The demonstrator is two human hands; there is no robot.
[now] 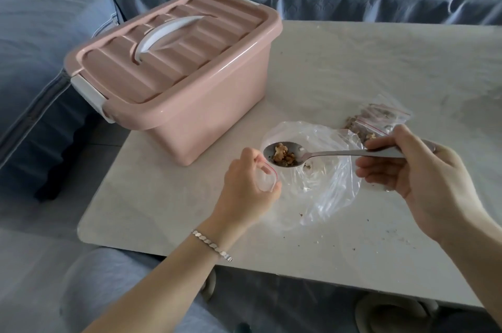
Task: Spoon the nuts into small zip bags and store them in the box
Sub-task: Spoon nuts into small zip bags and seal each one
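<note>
While the right hand [415, 177] pinches the handle of the spoon [339, 153] between thumb and curled fingers, the spoon's bowl sits level with a load of nuts [284, 157] in it, just above the mouth of the small zip bag [264, 179]. The left hand [244, 186] holds that bag, fingers curled round its red-striped rim and keeping it open; whether it holds any nuts yet cannot be told.

A large clear bag [326, 183] lies crumpled on the table [353, 61] under the spoon, with only a few scraps visible inside. Filled zip bags [377, 120] lie beyond the right hand, near the table's middle. The pink box [190, 115] stands at the far left corner with its lid [168, 52] on. Crumbs [394, 237] are scattered near the right forearm.

Assessment: the step in hand is the transfer of one spoonful into the small bag. At least one bag appears already filled, and nothing can be seen stored in the closed box.

The next move calls for tipping the spoon over the opening. The mouth is narrow and the film limp, so spillage is the risk unless the left hand keeps the rim spread and steady. Sealing and opening the box remain outstanding.
</note>
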